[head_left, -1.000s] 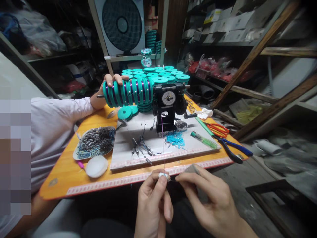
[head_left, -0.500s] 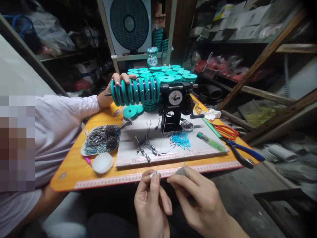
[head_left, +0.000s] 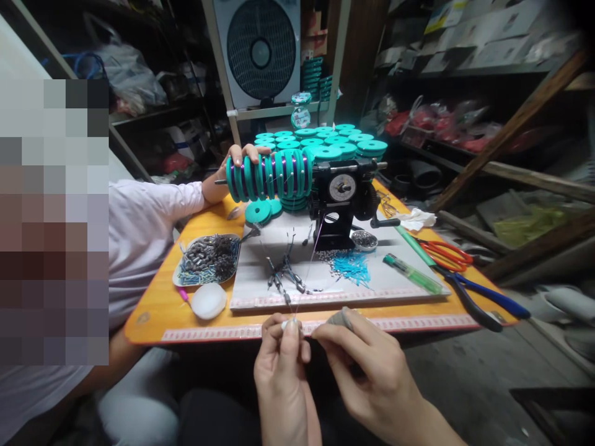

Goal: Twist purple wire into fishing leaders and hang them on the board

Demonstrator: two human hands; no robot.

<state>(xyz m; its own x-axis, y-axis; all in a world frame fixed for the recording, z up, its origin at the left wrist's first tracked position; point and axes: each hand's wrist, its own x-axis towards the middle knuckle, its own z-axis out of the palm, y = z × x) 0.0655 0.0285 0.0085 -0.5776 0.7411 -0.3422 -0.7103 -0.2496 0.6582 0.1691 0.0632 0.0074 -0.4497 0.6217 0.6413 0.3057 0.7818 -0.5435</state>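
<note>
In front of the table edge, my left hand (head_left: 286, 365) is closed, its thumb and forefinger pinching a thin fishing line (head_left: 307, 267). A small white bit shows at those fingertips; I cannot tell whether it is a finger wrap. The line slants up, purple in its upper part, toward a black winding machine (head_left: 341, 198). Close on the right, my right hand (head_left: 376, 365) is closed too, thumb and index tips pressed together beside the left fingertips. What they pinch is too small to make out. A greyish cover (head_left: 341, 318) wraps one right finger.
A co-worker's hand (head_left: 242, 153) rests on teal spools (head_left: 269, 176) on the machine's shaft. Swivels fill a tray (head_left: 179, 272) at left, near a white round lid (head_left: 209, 301). Blue sleeves (head_left: 352, 267), a green tube (head_left: 411, 272) and pliers (head_left: 474, 294) lie rightward.
The view has swung slightly left, so the table and machine appear farther right. Both my hands keep their pinch close together; the fingers of my left hand have curled in a little.
</note>
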